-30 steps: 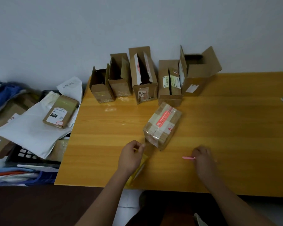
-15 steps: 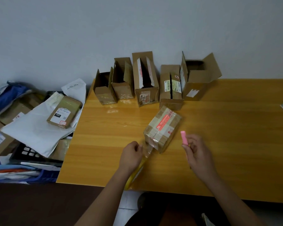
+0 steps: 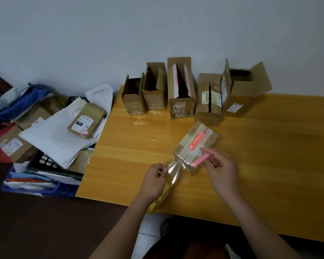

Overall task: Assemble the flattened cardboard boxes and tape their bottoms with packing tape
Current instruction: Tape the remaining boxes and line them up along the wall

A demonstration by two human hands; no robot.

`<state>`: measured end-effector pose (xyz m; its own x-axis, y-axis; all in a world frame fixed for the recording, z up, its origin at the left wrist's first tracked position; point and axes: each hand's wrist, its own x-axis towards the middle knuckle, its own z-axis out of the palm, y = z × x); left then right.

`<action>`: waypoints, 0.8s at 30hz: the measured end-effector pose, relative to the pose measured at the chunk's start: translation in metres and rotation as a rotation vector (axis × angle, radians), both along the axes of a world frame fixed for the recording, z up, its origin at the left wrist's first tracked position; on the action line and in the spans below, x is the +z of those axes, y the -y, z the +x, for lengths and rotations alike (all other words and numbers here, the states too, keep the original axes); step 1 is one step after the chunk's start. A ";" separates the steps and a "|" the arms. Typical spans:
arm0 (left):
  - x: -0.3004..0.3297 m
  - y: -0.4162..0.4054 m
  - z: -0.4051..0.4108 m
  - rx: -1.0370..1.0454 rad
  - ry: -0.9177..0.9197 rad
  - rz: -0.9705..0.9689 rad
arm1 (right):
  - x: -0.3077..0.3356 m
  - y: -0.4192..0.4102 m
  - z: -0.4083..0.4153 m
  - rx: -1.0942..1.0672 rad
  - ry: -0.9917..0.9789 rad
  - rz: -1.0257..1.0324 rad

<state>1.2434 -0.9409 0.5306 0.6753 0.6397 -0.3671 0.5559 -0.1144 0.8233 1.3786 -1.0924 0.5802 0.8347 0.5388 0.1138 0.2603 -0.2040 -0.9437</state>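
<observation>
A small cardboard box with a red label lies on the yellow wooden table, its upturned face covered in clear tape. A strip of clear tape runs from the box's near end to a yellowish tape roll. My left hand grips that roll and the stretched strip. My right hand holds a pink cutter, whose tip rests against the tape at the box's near edge.
Several assembled boxes with open tops stand in a row against the wall at the table's far edge. Left of the table is a pile of flat cardboard, white mailers and a blue crate. The table's right half is bare wood.
My right hand lifted the pink cutter off the table and brought it left to the tape at the box. My left hand kept the strip taut.
</observation>
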 end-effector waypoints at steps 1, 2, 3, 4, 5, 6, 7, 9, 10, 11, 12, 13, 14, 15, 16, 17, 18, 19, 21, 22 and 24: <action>0.000 0.000 -0.001 0.000 0.002 0.006 | -0.001 -0.002 -0.001 -0.004 0.076 -0.038; -0.001 0.000 -0.001 0.001 0.005 0.012 | -0.003 -0.003 -0.001 -0.010 0.122 -0.073; -0.001 0.000 -0.001 0.003 0.008 0.015 | -0.004 -0.005 -0.001 -0.007 0.133 -0.092; -0.001 0.001 -0.001 0.004 0.008 0.016 | -0.005 -0.005 0.000 0.005 0.119 -0.102; -0.001 0.001 -0.001 0.002 0.009 0.019 | -0.005 -0.005 -0.001 0.040 0.089 -0.112; -0.001 0.001 -0.001 -0.002 0.009 0.026 | -0.002 -0.006 -0.001 0.088 0.043 -0.129; -0.001 0.001 0.000 -0.005 0.009 0.037 | 0.001 -0.007 -0.002 0.137 -0.019 -0.141; -0.001 0.001 0.001 -0.009 0.011 0.056 | 0.005 -0.007 -0.006 0.196 -0.104 -0.133; -0.001 0.001 0.002 -0.011 0.013 0.059 | 0.005 -0.007 -0.006 0.202 -0.092 -0.123; -0.002 0.001 0.003 -0.012 0.014 0.058 | 0.005 -0.007 -0.006 0.210 -0.044 -0.122; -0.002 0.001 0.003 -0.014 0.010 0.058 | 0.004 -0.007 -0.005 0.224 0.025 -0.128; -0.003 0.001 0.003 -0.018 0.005 0.060 | 0.004 -0.006 -0.004 0.253 0.081 -0.132; -0.004 0.001 0.003 -0.022 -0.002 0.063 | 0.004 -0.006 -0.004 0.289 0.123 -0.130; -0.004 0.000 0.003 -0.027 -0.006 0.068 | 0.004 -0.005 -0.003 0.335 0.136 -0.122; -0.004 0.000 0.004 -0.029 -0.013 0.074 | 0.005 -0.005 -0.003 0.384 0.120 -0.107; -0.004 0.000 0.004 -0.032 -0.020 0.078 | 0.005 -0.005 -0.002 0.430 0.085 -0.097; -0.004 0.000 0.005 -0.038 -0.029 0.079 | 0.004 -0.004 -0.002 0.460 0.068 -0.099; -0.004 0.000 0.005 -0.041 -0.034 0.079 | 0.002 -0.005 -0.001 0.462 0.081 -0.114; -0.003 0.000 0.007 -0.035 -0.037 0.081 | -0.001 -0.008 0.001 0.401 0.184 -0.138; -0.003 -0.001 0.007 -0.034 -0.045 0.082 | -0.003 -0.011 0.001 0.368 0.238 -0.118; -0.004 -0.001 0.009 -0.041 -0.066 0.089 | -0.005 -0.017 0.000 0.334 0.303 -0.042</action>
<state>1.2519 -0.9400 0.5268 0.6775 0.6442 -0.3549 0.6022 -0.2088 0.7706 1.3791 -1.0752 0.5749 0.5464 0.7824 0.2988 0.5818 -0.0979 -0.8075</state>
